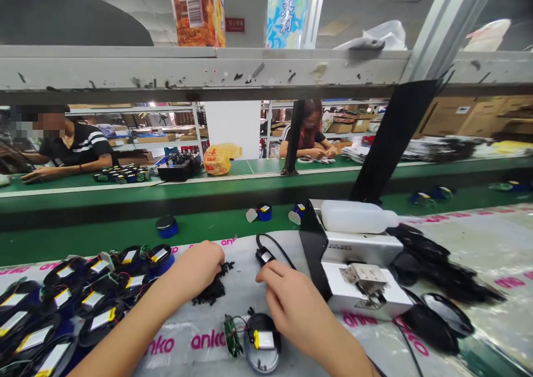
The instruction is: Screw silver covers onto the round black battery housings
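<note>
The left hand (206, 263) curls beside a heap of small black pieces (212, 289); I can't tell whether it pinches one. The right hand (287, 291) meets a black corded device (264, 254), though I can't see whether it grips. An open round casing (266, 363) with a white pouch battery (265, 340) lies just below the right hand.

One head-worn camera looks forward and down — close above the hands (293, 296) — across the worktop (245, 246).
</note>
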{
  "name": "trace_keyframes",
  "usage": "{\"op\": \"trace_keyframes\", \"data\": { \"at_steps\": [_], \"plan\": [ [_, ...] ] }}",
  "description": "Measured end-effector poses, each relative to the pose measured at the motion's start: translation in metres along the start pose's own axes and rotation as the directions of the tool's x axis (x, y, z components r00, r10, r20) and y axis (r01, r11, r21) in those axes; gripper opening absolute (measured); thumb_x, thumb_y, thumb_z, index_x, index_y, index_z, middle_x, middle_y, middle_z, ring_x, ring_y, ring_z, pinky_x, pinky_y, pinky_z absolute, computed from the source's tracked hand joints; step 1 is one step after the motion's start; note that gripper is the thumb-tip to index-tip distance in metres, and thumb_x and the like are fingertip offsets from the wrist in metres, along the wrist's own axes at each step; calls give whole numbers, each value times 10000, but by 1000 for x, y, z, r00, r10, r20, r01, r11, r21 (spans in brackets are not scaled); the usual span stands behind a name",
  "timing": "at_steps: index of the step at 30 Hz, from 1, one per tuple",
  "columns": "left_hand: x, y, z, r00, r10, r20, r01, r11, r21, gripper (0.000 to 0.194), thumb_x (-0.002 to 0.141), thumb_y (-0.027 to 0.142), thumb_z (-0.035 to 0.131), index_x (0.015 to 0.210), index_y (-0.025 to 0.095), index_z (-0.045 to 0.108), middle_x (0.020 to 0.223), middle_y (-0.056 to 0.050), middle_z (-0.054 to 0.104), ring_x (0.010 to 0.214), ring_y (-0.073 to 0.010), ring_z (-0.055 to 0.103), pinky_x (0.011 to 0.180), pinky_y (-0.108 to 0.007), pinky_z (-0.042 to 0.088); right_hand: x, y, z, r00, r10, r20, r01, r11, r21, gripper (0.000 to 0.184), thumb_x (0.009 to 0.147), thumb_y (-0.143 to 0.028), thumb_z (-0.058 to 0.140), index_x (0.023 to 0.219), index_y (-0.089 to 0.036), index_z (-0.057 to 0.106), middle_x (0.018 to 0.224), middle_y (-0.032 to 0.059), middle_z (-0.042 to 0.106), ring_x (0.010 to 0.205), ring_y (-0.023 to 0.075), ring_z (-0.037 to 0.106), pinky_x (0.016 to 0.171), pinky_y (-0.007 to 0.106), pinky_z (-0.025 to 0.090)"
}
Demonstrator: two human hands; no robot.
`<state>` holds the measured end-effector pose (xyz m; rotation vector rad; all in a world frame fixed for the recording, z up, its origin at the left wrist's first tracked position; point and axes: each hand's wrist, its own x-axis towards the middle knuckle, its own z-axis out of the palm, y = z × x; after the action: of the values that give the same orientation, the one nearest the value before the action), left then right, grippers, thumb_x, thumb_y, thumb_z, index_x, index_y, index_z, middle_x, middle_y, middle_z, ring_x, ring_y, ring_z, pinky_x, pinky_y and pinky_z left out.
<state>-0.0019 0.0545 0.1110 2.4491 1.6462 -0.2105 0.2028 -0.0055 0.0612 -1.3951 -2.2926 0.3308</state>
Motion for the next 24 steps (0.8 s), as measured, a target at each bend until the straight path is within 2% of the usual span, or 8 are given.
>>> {"op": "trace_keyframes", "data": {
  "at_steps": [3,5,7,10,13,18,21,24],
  "plan": [
    [25,7,12,999,0,35,-2,999,37,143,959,261,630,1008,147,701,1033,-63,731,967,-218,700,882,-425,563,-1,-10,5,994,-97,47,95,994,46,257,970,-164,427,1064,-199,664,1035,61,652,954,211,621,847,340,495],
    [36,13,22,999,-7,35,5,998,55,225,963,324,633,1110,156,666,1124,-66,701,994,-216,687,882,-431,569,-2,-20,13,988,-129,85,124,990,61,235,985,-308,497,1127,-206,653,1079,70,661,1023,248,605,907,381,484],
    [42,17,29,1000,-10,29,8,998,63,252,963,323,631,1156,162,652,1171,-79,684,1018,-228,679,886,-439,569,-3,-28,24,979,-149,141,141,988,69,310,932,-411,607,1147,-194,660,1056,88,686,1017,288,611,929,430,479],
    [46,18,34,1000,0,21,-2,998,62,259,963,321,631,1169,165,648,1184,-81,678,1028,-231,676,891,-443,567,-3,-34,36,953,-207,222,187,976,108,242,881,-367,682,1044,-191,710,957,76,713,961,277,634,949,416,471],
    [48,15,35,1000,22,16,-23,998,53,259,964,325,629,1167,165,648,1172,-79,682,1007,-225,680,877,-435,572,-6,-33,35,958,-200,203,162,968,191,183,906,-293,643,1069,-243,710,1003,33,715,1019,228,631,968,321,463],
    [56,6,45,999,42,-28,-42,999,4,253,962,320,632,1155,158,651,1166,-78,683,1011,-227,678,880,-441,570,-14,-30,17,992,-68,108,27,939,343,458,918,-201,603,1357,-325,564,1244,8,657,1160,168,605,1033,250,428],
    [57,-1,47,995,49,-86,-55,996,-65,216,956,305,643,1107,151,665,1126,-67,696,997,-221,681,881,-441,567,-13,-26,12,990,-89,107,40,918,394,414,892,-217,655,1288,-339,636,1154,-18,696,1132,160,610,1013,231,436],
    [46,-4,43,981,53,-186,-85,982,-168,134,941,146,618,1053,132,691,1083,-82,705,1002,-228,678,911,-427,541,-10,-24,11,990,-88,106,37,910,414,351,885,-187,658,1213,-311,668,1120,-20,696,1138,161,590,1010,239,428]
  ]
}}
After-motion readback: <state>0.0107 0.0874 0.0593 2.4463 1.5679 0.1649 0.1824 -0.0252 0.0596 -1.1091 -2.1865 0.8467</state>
